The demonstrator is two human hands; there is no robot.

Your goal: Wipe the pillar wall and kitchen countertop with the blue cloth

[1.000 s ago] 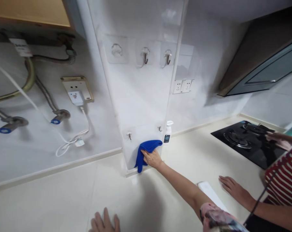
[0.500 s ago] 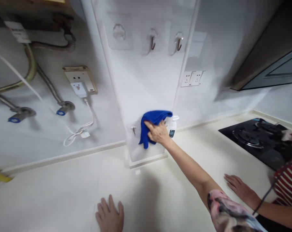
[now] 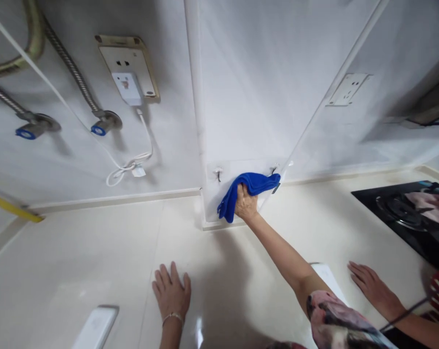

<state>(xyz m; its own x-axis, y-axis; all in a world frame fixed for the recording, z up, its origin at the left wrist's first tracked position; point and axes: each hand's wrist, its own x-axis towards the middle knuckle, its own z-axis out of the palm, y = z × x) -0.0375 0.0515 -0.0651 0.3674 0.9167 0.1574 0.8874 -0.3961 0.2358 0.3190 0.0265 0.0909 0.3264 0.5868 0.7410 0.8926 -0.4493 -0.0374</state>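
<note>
My right hand (image 3: 245, 203) reaches far forward and grips a blue cloth (image 3: 248, 189), pressing it against the lower part of a white tiled wall column (image 3: 248, 97). The cloth lies between two small metal hooks (image 3: 218, 173) low on the column. My left hand (image 3: 171, 292) rests flat on the cream countertop (image 3: 95, 257) with its fingers spread, holding nothing, a thin bracelet at its wrist.
Another person's hand (image 3: 372, 288) lies flat on the counter at right, beside a striped sleeve. A black gas hob (image 3: 404, 218) sits at far right. A socket with a plugged-in white cable (image 3: 130, 87), pipes with blue valves (image 3: 99, 128) and a white flat object (image 3: 95, 327) are at left.
My right hand rose up the column with the cloth, then came back down a little. The view tilted down and closer. My left hand came further into sight on the counter.
</note>
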